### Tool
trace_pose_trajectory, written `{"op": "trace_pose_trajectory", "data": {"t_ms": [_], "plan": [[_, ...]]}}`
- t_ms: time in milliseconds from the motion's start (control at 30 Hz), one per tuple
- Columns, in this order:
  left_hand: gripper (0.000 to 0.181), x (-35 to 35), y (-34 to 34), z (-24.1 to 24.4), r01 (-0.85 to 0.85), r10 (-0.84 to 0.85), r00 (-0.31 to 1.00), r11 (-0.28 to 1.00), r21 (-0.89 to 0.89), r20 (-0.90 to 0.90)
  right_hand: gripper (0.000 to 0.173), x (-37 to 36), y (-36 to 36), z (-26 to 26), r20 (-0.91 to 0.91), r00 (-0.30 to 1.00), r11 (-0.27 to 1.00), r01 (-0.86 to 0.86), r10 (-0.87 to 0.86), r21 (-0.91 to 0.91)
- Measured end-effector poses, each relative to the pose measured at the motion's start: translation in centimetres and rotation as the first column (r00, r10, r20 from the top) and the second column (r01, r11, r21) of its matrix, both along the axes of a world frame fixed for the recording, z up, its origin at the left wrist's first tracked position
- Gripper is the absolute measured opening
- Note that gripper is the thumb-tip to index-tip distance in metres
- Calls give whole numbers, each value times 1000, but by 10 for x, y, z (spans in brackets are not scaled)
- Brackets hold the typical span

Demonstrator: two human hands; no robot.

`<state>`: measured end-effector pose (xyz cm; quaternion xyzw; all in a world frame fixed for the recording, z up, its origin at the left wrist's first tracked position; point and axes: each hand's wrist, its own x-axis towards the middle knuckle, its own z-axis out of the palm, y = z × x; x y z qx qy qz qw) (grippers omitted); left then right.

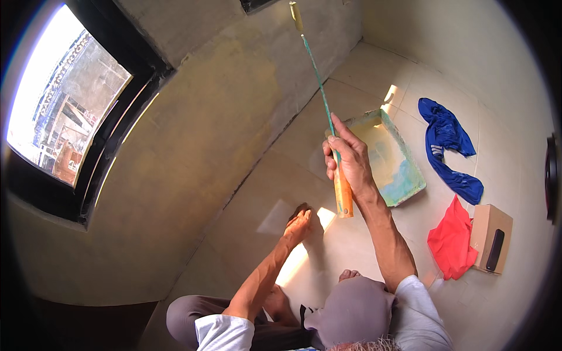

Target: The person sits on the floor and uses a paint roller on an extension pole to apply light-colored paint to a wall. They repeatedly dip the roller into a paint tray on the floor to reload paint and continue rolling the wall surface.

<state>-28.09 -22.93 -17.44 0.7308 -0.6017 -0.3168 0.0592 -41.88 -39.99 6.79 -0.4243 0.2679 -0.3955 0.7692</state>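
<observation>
My right hand (349,153) is closed around the orange handle (344,193) of a small paint roller. The roller's thin shaft, spattered with green paint, slants up to a narrow yellowish sleeve (297,16) near the top of the view, by the wall (210,114). Below the right forearm and hand lies a square paint tray (406,160) on the floor, smeared with cream and turquoise paint. My left hand (300,223) is held low over the tiles or resting on them, beside a patch of sunlight; its fingertips are partly in shadow, and I see nothing in it.
Blue cloth (448,131), red cloth (452,241) and a cardboard box (483,228) with a black phone-like object (495,250) lie at the right. A black-framed window (145,79) is at the upper left. My bent knees are at the bottom.
</observation>
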Motion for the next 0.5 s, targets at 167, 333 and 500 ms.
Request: {"op": "trace_pose_trajectory", "data": {"t_ms": [167, 333, 500], "plan": [[99, 3, 2, -3, 7, 9, 997, 980, 199, -80, 59, 34, 7, 10, -106, 994, 996, -11, 2, -84], [100, 5, -5, -2, 29, -6, 995, 973, 231, -101, 62, 50, 7, 18, -130, 991, 995, 4, -16, -95], [100, 6, -6, -8, 68, -51, 996, 970, 235, -80, 66, 58, -30, 31, -106, 993, 993, 38, -50, -113]]}}
